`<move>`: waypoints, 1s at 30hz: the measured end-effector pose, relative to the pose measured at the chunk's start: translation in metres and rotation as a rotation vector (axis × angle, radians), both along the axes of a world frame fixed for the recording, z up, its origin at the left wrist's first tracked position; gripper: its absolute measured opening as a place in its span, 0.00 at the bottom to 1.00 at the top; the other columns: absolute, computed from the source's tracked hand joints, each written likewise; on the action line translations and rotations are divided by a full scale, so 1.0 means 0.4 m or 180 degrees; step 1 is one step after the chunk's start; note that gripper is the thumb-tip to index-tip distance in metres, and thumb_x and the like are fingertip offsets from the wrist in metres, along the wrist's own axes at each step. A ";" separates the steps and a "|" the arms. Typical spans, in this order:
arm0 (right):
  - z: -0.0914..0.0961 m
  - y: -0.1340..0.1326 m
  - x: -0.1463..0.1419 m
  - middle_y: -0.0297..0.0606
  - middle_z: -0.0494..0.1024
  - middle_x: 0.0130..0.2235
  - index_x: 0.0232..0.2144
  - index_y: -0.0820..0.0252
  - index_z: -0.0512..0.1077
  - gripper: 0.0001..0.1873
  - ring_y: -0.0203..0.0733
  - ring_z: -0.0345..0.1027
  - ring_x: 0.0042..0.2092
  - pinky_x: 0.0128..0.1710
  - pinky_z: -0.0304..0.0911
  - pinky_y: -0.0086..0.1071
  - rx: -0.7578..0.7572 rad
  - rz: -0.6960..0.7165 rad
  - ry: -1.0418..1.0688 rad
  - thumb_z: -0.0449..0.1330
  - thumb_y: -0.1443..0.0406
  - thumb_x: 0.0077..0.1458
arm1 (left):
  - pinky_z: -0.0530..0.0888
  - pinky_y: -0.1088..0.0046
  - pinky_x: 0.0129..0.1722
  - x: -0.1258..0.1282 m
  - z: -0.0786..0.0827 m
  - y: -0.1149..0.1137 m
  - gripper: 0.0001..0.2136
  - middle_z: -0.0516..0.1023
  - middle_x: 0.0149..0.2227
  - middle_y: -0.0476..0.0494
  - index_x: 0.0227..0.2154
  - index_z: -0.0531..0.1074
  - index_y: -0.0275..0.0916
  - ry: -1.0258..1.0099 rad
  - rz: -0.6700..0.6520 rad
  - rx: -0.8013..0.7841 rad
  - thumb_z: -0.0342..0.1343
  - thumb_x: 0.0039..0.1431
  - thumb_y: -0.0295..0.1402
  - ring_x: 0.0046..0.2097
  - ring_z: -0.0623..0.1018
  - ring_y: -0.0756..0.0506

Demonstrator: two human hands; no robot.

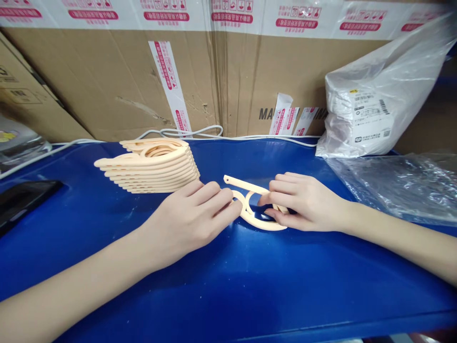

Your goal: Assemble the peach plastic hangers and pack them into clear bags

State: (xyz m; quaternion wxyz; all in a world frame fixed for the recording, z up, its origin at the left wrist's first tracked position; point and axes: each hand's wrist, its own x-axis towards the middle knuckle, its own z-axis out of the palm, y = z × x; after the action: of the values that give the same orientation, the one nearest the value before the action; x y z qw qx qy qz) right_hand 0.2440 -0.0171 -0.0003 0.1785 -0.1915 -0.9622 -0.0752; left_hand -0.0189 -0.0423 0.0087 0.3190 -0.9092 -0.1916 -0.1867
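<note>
Cardboard boxes (pixel 107 81) sealed with printed tape (pixel 128 16) are seen across the top, behind a blue tabletop (pixel 228 286). At the centre, a cream plastic piece (pixel 266 224) is gripped at its left end by the curled fingers of the left hand (pixel 202 212) and at its right by the half-bent fingers of the right hand (pixel 305 200). Similar pieces (pixel 153 172) are stacked at centre left.

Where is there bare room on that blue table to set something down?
The glossy blue tabletop is barest between its front edge and the left hand and right hand; a smaller gap lies behind, between the stacked curved cream plastic pieces and white plastic bag. Clear plastic sheeting crowds the right.
</note>
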 end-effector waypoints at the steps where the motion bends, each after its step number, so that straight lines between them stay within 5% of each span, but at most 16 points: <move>1: -0.001 -0.001 -0.001 0.36 0.70 0.28 0.38 0.64 0.74 0.14 0.39 0.58 0.30 0.32 0.55 0.33 -0.0008 0.0016 0.0029 0.51 0.62 0.66 | 0.67 0.68 0.31 -0.001 0.001 -0.001 0.09 0.78 0.31 0.47 0.35 0.72 0.35 -0.0025 0.0063 0.0034 0.47 0.67 0.22 0.31 0.72 0.46; 6: -0.009 -0.020 -0.013 0.36 0.72 0.30 0.38 0.62 0.72 0.14 0.40 0.60 0.31 0.33 0.56 0.34 -0.0136 0.0176 0.0087 0.50 0.61 0.67 | 0.61 0.70 0.24 -0.005 0.002 0.001 0.12 0.66 0.22 0.50 0.25 0.63 0.38 -0.0328 0.0236 -0.0482 0.47 0.66 0.25 0.25 0.66 0.48; 14: -0.010 -0.058 -0.033 0.40 0.75 0.37 0.49 0.63 0.70 0.19 0.44 0.66 0.37 0.35 0.60 0.37 -0.0021 0.0315 0.0145 0.49 0.56 0.67 | 0.65 0.74 0.29 0.007 -0.002 -0.011 0.04 0.67 0.29 0.53 0.33 0.61 0.40 -0.1481 0.0640 -0.2788 0.44 0.64 0.31 0.30 0.68 0.50; 21: -0.012 -0.055 -0.054 0.48 0.74 0.54 0.57 0.67 0.64 0.21 0.49 0.63 0.58 0.50 0.61 0.41 -0.0198 0.0484 0.0100 0.49 0.69 0.63 | 0.66 0.77 0.28 0.021 -0.010 -0.007 0.10 0.67 0.31 0.55 0.31 0.56 0.41 -0.2246 0.0480 -0.3428 0.55 0.59 0.32 0.30 0.68 0.53; 27: -0.009 -0.057 -0.074 0.41 0.74 0.45 0.45 0.61 0.67 0.16 0.40 0.69 0.45 0.46 0.65 0.36 -0.1832 0.0120 0.1024 0.47 0.76 0.59 | 0.75 0.80 0.35 0.015 -0.014 0.011 0.14 0.71 0.35 0.56 0.31 0.58 0.40 -0.3471 0.0075 -0.4737 0.61 0.55 0.28 0.36 0.78 0.53; 30: -0.016 -0.047 -0.086 0.34 0.73 0.40 0.40 0.56 0.62 0.14 0.36 0.69 0.41 0.43 0.66 0.34 -0.2750 -0.0091 0.1837 0.47 0.78 0.57 | 0.78 0.79 0.36 0.016 -0.007 0.010 0.18 0.76 0.37 0.54 0.36 0.60 0.40 -0.3837 0.0267 -0.5224 0.65 0.50 0.24 0.36 0.81 0.51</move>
State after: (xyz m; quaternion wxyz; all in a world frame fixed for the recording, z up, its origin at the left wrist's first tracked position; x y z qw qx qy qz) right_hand 0.2094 -0.0358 -0.0066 0.3402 -0.2738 -0.8144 0.3822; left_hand -0.0127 -0.0383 0.0060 -0.5462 -0.5946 -0.4211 -0.4132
